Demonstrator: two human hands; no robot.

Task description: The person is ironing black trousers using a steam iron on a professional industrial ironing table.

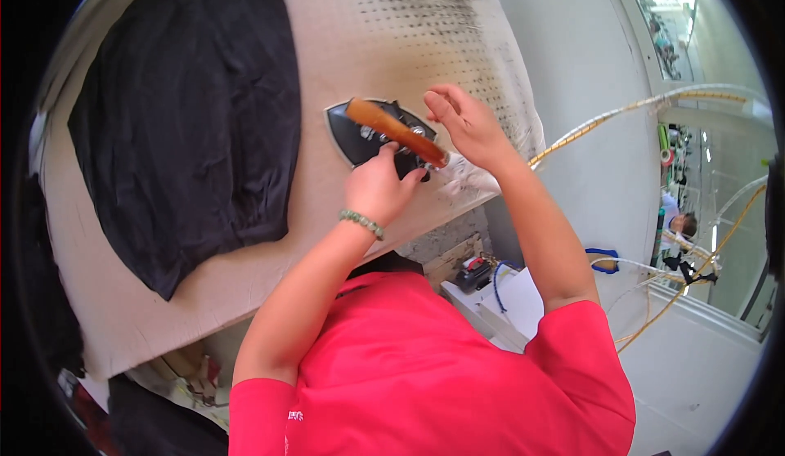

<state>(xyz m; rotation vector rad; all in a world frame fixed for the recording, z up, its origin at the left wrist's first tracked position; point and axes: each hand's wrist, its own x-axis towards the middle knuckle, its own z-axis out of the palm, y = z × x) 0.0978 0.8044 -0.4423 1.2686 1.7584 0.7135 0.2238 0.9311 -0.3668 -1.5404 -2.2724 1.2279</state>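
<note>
An iron (345, 139) with a dark top, pale rim and orange-brown wooden handle stands on the padded ironing table. My left hand (380, 185), a beaded bracelet at its wrist, has its fingers on the iron's upper side below the handle. The thumb and index finger are bent around its fittings; exactly which part they grip is partly hidden. Just right of the handle, my right hand (468, 125) is raised with loosely bent fingers, the thumb apart and nothing visible in it. A black garment (192, 129) lies spread on the table to the left.
The pale cover of the ironing table (327, 31) is darkly stained at the far right. A hose with a yellow-striped cord (572, 136) arches rightward from the iron. Below the table's near edge sits a white cabinet (511, 305) with small items. Windows (711, 235) line the right.
</note>
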